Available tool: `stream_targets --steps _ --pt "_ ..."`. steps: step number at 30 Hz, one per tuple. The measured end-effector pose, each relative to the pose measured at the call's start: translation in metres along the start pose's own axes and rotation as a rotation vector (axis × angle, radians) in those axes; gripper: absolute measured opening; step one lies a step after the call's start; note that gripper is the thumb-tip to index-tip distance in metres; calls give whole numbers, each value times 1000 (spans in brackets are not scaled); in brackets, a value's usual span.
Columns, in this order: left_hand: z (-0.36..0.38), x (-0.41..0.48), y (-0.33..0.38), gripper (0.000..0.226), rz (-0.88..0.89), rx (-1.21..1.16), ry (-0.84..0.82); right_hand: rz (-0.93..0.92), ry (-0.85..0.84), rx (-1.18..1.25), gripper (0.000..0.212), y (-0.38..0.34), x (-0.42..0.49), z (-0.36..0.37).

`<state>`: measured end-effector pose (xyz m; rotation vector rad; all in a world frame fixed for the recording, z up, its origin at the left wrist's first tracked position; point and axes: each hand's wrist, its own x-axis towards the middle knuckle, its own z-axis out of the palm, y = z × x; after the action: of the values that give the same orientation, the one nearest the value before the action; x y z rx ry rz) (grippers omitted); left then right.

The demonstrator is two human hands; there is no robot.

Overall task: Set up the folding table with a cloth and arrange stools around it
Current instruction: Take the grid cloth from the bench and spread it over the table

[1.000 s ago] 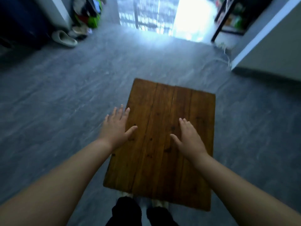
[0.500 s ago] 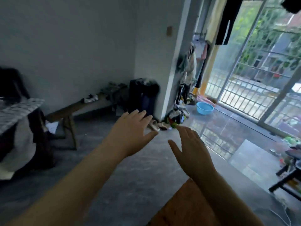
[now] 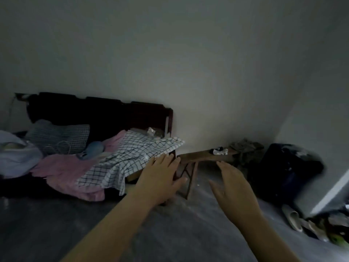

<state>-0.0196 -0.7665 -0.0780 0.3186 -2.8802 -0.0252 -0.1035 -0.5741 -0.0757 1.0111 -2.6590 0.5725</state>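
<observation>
Left grip (image 3: 160,178), right grip (image 3: 234,184) both spread, holding nothing, raised mid-air; checked cloth (image 3: 132,156) drapes bed (image 3: 147,114) edge, possibly touching left grip.

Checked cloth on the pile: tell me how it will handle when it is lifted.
The checked cloth hangs in soft folds along its front edge, so it is probably floppy and will sag from any single grip. It looks thin, so likely light. It overlaps the pink fabric, which may drag along with it.

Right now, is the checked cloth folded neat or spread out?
Spread out: the white cloth with black checks lies loose and rumpled, draped partly over pink fabric.
</observation>
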Motion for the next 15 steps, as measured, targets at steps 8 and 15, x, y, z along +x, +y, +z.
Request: stream_targets --steps 8,15 --pt "43 26 -113 91 -108 10 -57 -109 -105 37 58 -58 88 92" --pt "104 92 -159 82 -199 8 -110 -144 -195 10 57 -35 179 159"
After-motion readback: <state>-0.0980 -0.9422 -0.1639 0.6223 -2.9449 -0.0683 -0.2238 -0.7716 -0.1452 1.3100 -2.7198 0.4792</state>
